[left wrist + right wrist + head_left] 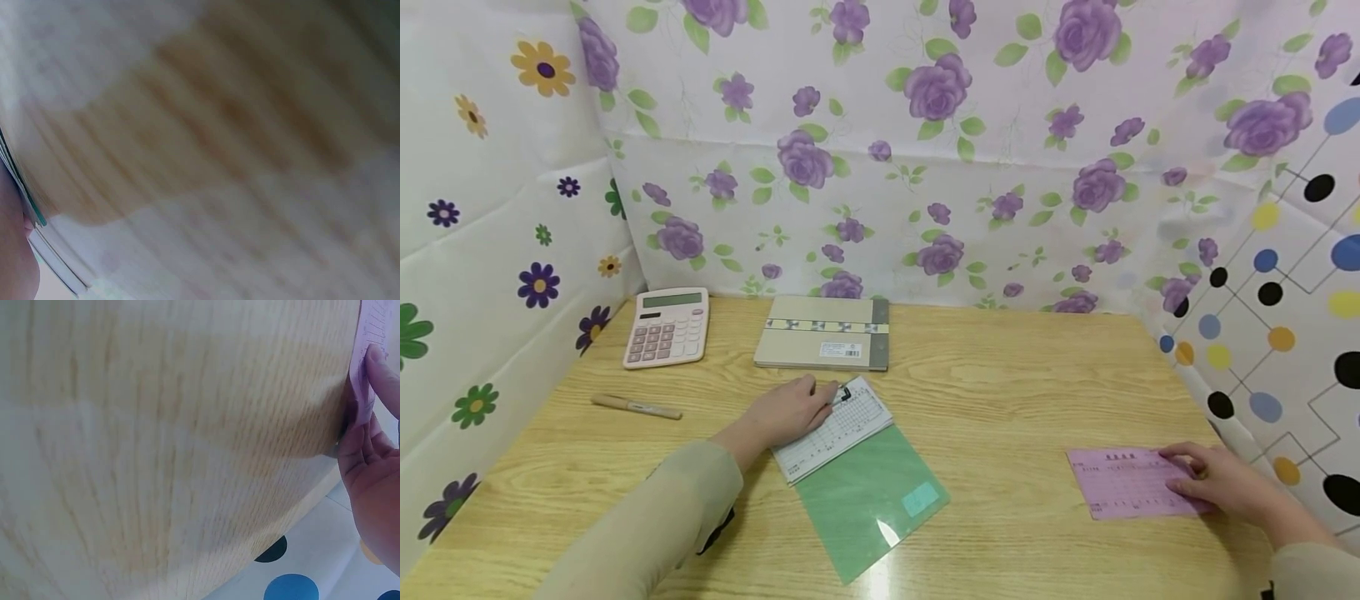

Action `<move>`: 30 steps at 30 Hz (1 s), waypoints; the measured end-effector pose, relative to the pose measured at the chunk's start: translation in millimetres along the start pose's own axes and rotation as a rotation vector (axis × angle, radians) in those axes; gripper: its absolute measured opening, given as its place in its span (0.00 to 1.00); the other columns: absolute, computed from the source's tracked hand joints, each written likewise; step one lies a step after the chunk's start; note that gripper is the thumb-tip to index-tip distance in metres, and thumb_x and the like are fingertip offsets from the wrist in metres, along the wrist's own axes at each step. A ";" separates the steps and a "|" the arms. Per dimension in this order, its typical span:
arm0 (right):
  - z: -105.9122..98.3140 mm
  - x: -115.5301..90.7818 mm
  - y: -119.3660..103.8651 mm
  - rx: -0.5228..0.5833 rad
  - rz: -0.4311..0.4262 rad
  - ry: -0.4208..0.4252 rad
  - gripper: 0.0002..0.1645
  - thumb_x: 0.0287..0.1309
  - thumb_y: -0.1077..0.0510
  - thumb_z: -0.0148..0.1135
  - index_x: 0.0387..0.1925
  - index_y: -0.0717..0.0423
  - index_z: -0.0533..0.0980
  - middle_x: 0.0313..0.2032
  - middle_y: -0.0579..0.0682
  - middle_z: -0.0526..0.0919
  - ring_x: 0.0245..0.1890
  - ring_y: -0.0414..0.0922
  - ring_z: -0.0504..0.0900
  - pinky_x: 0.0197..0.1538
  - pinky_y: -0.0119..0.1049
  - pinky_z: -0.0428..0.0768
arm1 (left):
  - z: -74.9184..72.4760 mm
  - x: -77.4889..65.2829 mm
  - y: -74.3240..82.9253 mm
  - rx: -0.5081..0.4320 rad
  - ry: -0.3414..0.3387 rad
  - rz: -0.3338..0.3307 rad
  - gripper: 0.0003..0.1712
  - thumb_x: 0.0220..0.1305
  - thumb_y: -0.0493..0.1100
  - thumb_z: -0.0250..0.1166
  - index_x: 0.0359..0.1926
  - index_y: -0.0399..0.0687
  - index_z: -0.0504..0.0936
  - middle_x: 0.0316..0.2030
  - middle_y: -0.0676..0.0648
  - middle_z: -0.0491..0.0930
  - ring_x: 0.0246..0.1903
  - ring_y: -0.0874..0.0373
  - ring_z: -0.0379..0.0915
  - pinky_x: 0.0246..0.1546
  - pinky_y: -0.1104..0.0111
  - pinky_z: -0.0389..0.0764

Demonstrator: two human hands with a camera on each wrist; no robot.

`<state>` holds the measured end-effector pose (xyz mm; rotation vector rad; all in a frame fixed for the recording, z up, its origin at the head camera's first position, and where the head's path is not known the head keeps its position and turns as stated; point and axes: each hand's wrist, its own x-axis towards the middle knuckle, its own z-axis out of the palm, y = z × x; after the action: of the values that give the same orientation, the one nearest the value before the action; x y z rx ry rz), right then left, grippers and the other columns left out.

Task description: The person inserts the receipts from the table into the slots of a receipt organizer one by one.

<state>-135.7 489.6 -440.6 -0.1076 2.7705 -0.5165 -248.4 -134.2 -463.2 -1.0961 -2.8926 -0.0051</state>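
At the table's middle lies a green clipboard [868, 508] with a light blue label. White printed forms [842, 433] cover its upper part, beneath a black clip [844, 395]. My left hand [793, 410] grips the clipboard's upper left side, its index finger reaching to the clip. In the left wrist view, the edges of the sheets and board show beside the hand [15, 250]. On the right, my right hand [1213, 479] pinches the right end of a pink printed form [1127, 483] between thumb and fingers. That pinch also shows in the right wrist view, thumb on top [381, 375].
A pink calculator [666, 327] stands at the back left, with a beige and grey binder [820, 333] to its right. In front of the calculator lies a tan pen [636, 407]. Patterned cloth [880, 167] encloses the wooden table [1000, 400] at the back and sides.
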 end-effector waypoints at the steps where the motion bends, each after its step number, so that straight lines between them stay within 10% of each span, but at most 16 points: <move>1: -0.5 -0.2 -0.5 0.013 0.003 -0.009 0.35 0.55 0.43 0.64 0.57 0.61 0.71 0.40 0.61 0.76 0.40 0.54 0.73 0.43 0.56 0.71 | 0.3 0.1 0.1 0.000 -0.001 0.002 0.27 0.71 0.53 0.47 0.67 0.49 0.64 0.32 0.48 0.66 0.24 0.59 0.59 0.24 0.67 0.65; 9: -4.9 -2.6 -2.8 0.079 0.072 0.029 0.36 0.57 0.38 0.60 0.57 0.60 0.72 0.49 0.69 0.73 0.46 0.63 0.72 0.44 0.58 0.70 | -0.6 -0.3 0.5 -0.005 -0.005 -0.004 0.27 0.72 0.52 0.47 0.67 0.50 0.64 0.32 0.48 0.65 0.24 0.59 0.58 0.24 0.67 0.64; 30: -15.4 0.6 -22.6 0.231 0.046 0.110 0.29 0.63 0.44 0.57 0.55 0.62 0.73 0.53 0.66 0.71 0.38 0.44 0.72 0.32 0.35 0.75 | -0.1 -0.8 -0.2 -0.005 0.017 0.003 0.27 0.71 0.52 0.48 0.67 0.50 0.65 0.31 0.48 0.65 0.23 0.59 0.58 0.23 0.67 0.64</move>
<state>-140.9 473.7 -419.1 0.0388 2.7868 -0.8492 -247.9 -134.9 -463.2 -1.0959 -2.8776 -0.0209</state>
